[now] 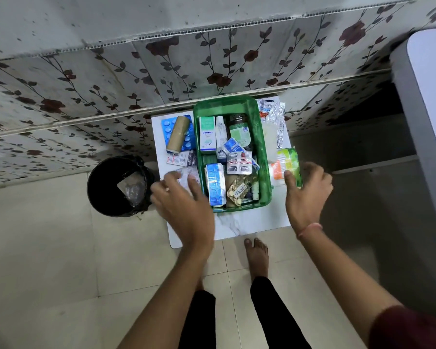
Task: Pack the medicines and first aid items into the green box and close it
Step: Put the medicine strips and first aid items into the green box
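The green box [264,157] stands open on a small white table [247,226], partly filled with an Optibex carton [207,136], bottles and blister strips. Left of the box lie a brown bandage roll [178,133] on a blue blister pack [166,127], a dressing packet [184,158] and a pale strip [186,173]. My left hand [184,205] hovers over that strip with fingers spread. My right hand [307,192] is at the box's right side, its thumb and fingers against a green and orange packet [286,163]. Silver blister strips [275,114] lie at the far right.
A black bin [116,187] with a liner stands on the floor left of the table. A flowered tiled wall [161,71] rises behind it. A pale cabinet edge [423,102] stands at the right. My bare foot [257,255] is just in front of the table.
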